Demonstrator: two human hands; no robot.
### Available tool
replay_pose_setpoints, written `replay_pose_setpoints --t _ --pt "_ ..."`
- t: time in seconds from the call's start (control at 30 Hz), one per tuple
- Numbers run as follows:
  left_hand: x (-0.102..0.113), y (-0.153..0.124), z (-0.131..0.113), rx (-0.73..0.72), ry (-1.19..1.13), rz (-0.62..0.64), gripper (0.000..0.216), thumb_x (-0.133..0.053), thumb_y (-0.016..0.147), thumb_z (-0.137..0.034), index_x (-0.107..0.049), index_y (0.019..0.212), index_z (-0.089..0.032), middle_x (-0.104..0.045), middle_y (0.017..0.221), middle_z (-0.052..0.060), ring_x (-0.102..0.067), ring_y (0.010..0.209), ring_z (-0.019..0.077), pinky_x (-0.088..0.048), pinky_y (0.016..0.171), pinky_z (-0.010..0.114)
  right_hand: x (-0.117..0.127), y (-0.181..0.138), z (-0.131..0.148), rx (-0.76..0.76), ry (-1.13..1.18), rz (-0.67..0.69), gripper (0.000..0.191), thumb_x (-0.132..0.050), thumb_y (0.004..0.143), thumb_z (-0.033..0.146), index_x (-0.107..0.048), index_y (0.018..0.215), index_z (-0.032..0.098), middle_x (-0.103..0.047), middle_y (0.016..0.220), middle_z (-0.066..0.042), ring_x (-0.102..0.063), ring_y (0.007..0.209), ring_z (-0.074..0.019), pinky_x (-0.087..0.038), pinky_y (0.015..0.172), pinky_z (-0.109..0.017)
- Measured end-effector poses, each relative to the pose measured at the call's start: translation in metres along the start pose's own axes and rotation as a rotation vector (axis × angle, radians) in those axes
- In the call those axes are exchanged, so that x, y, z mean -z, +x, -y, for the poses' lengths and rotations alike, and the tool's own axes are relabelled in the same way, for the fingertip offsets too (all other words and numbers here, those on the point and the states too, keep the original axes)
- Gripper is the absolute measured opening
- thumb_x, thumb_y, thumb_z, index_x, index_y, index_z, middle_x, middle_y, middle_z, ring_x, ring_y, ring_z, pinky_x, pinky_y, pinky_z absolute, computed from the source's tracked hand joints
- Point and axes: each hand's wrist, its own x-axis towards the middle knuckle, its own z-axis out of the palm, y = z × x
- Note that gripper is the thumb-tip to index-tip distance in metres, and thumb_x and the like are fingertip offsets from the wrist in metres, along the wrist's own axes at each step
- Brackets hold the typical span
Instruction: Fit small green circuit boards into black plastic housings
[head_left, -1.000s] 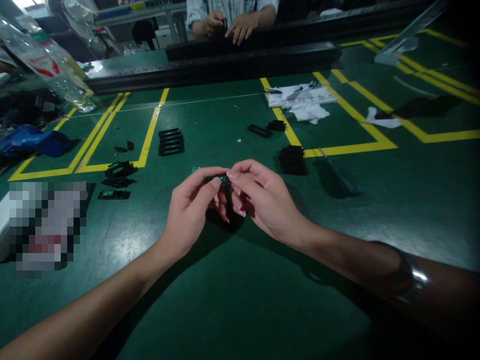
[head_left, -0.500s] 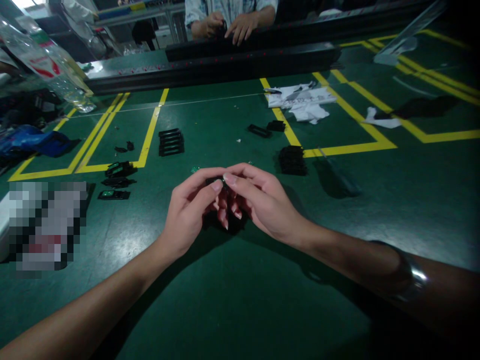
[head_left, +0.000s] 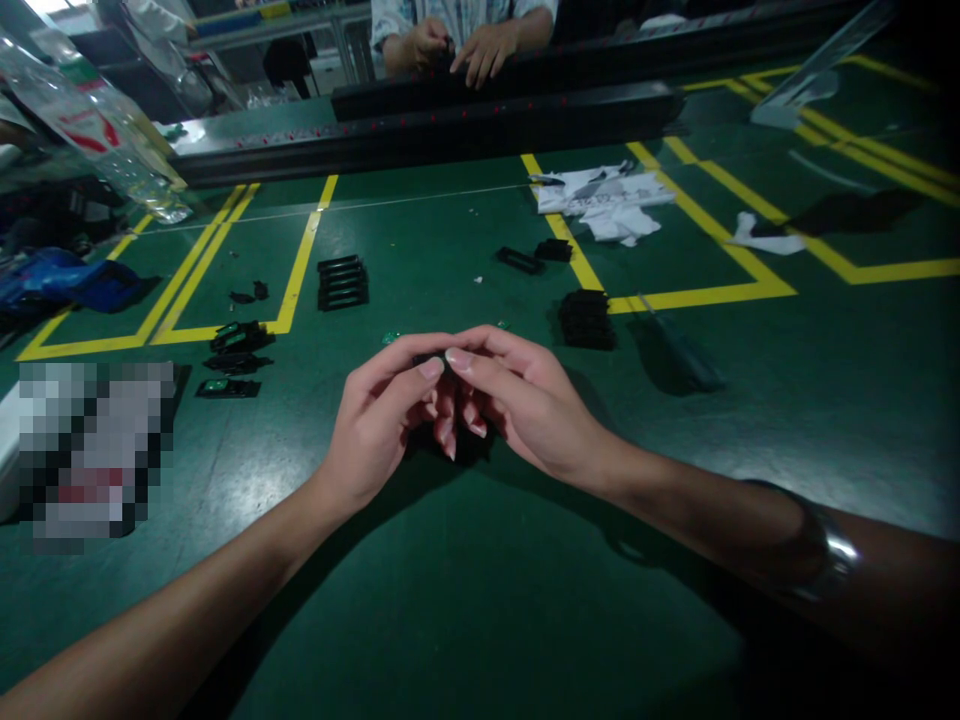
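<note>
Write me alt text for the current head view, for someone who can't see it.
The left hand and right hand hold a small, mostly hidden dark part over a green table. Beyond them lie a row of black parts and, farther right, white paper; a bottle is at upper left, and another person's hands show at the top.

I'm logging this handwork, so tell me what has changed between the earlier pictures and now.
The right hand has moved its thumb leftward, close to the left hand's thumb tip. The black part between them, whose green insert showed earlier, is now mostly covered. No release or new pickup shows. The left hand, the stack of black frames and the white paper stayed put.
</note>
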Motion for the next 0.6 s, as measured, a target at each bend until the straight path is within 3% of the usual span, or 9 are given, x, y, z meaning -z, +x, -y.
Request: replay_pose_setpoints --t 0.6 --pt "-0.0010 0.0001 -0.0014 0.014 -0.017 -0.005 0.022 -0.064 0.097 -0.024 -0.077 0.114 -0.021 -0.065 0.064 -0.001 -0.060 0.047 0.0117 -0.054 0.042 0.023 0.0007 0.0008 -0.0002 -0.023 -0.007 0.005 0.022 -0.072 0.097 0.040 -0.068 0.101 0.019 -0.068 0.070 0.001 -0.061 0.056 -0.0112 -0.043 0.051 -0.023"
